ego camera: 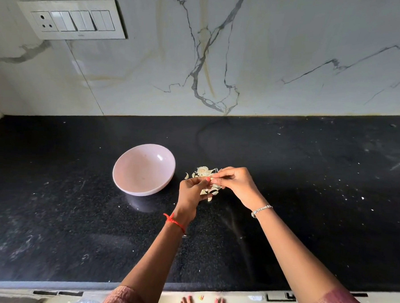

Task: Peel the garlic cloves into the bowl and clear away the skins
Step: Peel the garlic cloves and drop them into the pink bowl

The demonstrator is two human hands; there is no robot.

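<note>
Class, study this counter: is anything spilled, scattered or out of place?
Yes. Loose garlic skins lie scattered on the black counter right of the bowl, beneath the left hand and right hand, which pinch a clove. Pale specks dot the counter farther right.

home kitchen, black granite counter (285,179), marble backsplash (292,52)

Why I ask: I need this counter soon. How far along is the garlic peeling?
Early to midway, it seems. Done: loose skins lie on the counter, so some peeling has happened, yet the bowl looks empty. In hand: left hand and right hand pinch a garlic piece together. Left: cloves into the bowl, skins cleared.
</note>
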